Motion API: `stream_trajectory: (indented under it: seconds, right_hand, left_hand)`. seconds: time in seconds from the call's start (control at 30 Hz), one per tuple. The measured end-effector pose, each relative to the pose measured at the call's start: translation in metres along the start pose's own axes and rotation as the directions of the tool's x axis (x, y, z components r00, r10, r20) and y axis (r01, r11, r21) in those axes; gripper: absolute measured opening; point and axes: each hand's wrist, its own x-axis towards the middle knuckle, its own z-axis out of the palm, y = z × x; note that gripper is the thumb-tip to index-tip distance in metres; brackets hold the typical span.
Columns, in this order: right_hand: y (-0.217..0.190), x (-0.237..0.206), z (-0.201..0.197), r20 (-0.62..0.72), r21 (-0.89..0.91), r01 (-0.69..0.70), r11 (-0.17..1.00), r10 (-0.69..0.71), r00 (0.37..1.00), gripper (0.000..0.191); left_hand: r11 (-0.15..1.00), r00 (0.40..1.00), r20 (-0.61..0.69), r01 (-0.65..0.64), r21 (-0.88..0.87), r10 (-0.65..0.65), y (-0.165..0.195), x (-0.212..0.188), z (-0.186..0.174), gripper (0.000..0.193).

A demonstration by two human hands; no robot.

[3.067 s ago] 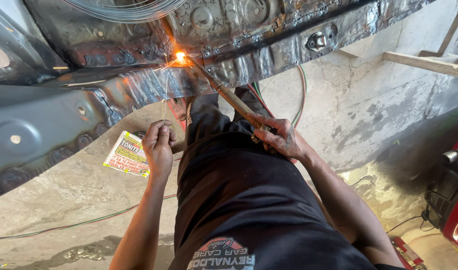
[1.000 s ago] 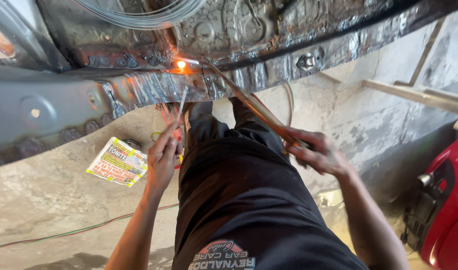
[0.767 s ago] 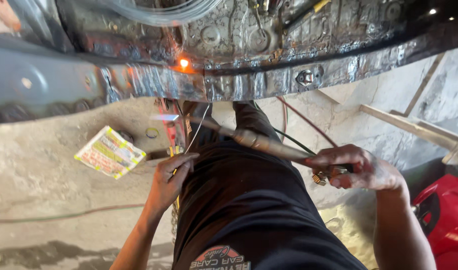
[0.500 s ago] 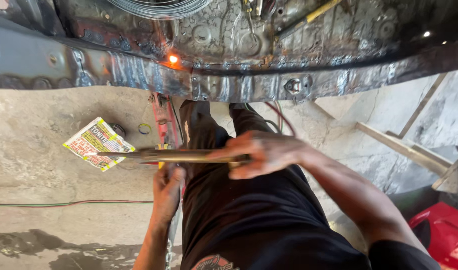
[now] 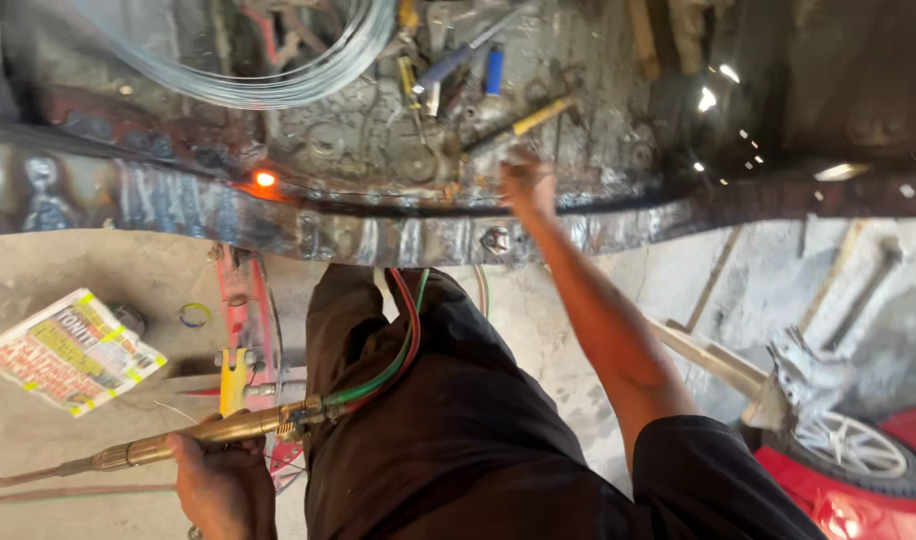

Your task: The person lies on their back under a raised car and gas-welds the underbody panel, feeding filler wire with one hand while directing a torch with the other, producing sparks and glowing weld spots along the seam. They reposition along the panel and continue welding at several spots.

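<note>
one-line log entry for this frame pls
left hand: grips brass torch, hoses attached | right hand: reaching among tools on car floor | weld spot: glowing orange

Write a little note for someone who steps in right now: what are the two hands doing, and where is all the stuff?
Left hand: closed around the brass torch, held level and low beside the knee, tip pointing left, away from the metal. Red and green hoses run from it over the lap.
Right hand: stretched up among the loose tools lying on the car floor; blurred, so its grip cannot be told.
Seam: shows weld marks along the sill, with one spot glowing orange.
A wire coil lies above that spot; a printed paper lies on the concrete.
Whether more of the seam needs work cannot be told.
</note>
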Motion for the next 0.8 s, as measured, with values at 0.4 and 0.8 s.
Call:
stream_trajectory:
  seconds: [0.4,0.8]
  right_hand:
    - [-0.005,0.066,0.010,-0.407,0.052,-0.010,0.999,0.030,0.913,0.081]
    - [0.048,-0.079,0.060,0.474,-0.308,0.710,0.634,-0.545,0.692,0.044]
  left_hand:
    - [0.998,0.991,-0.134,0.028,0.054,-0.021,0.031,-0.017,0.022,0.053]
    - [0.996,0.996,-0.088,0.029,0.081,-0.022,0.028,0.021,0.041,0.047]
